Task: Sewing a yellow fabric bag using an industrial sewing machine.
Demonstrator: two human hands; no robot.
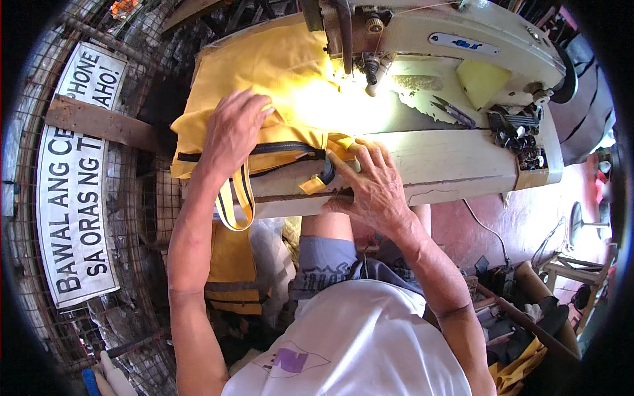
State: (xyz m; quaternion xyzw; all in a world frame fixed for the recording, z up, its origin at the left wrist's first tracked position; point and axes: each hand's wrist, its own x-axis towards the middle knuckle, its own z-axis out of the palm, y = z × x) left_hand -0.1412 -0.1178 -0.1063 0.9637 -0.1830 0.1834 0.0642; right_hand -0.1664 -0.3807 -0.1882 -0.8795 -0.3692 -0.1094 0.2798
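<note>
So there's an open wooden tray at the right end of the table, crammed with small dark metal parts. The yellow fabric piece lies on the table left of the sewing machine's needle area, stretching away and leaning right. Its black zipper runs roughly left to right along the near side, and a strap loop dangles toward the person. Left hand bends over the fabric, can't tell if it's gripping; right hand has thumb and fingers spread, fingertips by the zipper's right end.
</note>
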